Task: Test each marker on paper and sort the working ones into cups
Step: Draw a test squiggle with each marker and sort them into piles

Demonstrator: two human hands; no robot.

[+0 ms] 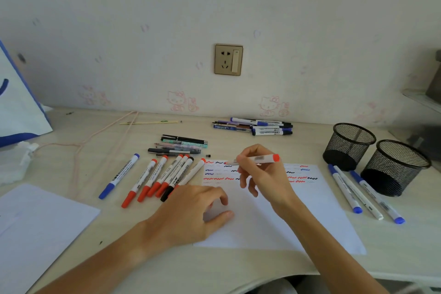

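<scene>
My right hand [260, 172] grips an uncapped red marker [259, 159], tip pointing left just over the top rows of red, blue and black squiggles on the test paper [274, 227]. My left hand [193, 210] rests on the paper's left edge, fingers spread, holding nothing that I can see. Several red-capped markers and one black [164, 174] lie fanned to the left of the sheet, with a lone blue one [119, 175] further left. Two black mesh cups [349, 144] [395, 166] stand empty at the right, three blue markers [365, 190] lying in front of them.
A pile of pens [181, 145] lies behind the red markers, and another marker pile [255, 125] sits near the wall. A second white sheet [35, 227] lies front left. A blue-trimmed bag [19, 107], crumpled tissue [14, 162] and a pink cord [95, 136] occupy the left.
</scene>
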